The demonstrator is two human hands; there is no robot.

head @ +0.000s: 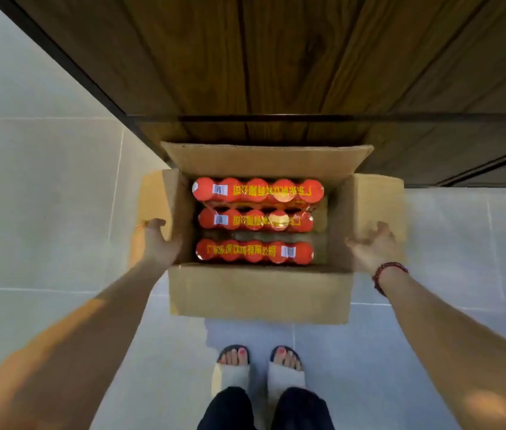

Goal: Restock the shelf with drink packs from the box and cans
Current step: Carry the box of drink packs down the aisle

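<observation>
An open cardboard box [257, 293] stands on the floor right below me, its four flaps folded outward. Inside lie three shrink-wrapped red drink packs with yellow lettering: the far pack [257, 190], the middle pack [256, 219] and the near pack [254, 252]. My left hand [160, 243] hovers at the box's left flap with its fingers apart. At the right flap my right hand [374, 248], a red bead bracelet on its wrist, is spread the same way. Neither hand holds anything. No cans apart from the packs are in view.
A dark wood-panelled unit [307, 63] rises just behind the box, with a black edge along its left side. Grey floor tiles [43, 197] spread left and right. My feet in open slippers [259, 367] stand just short of the box.
</observation>
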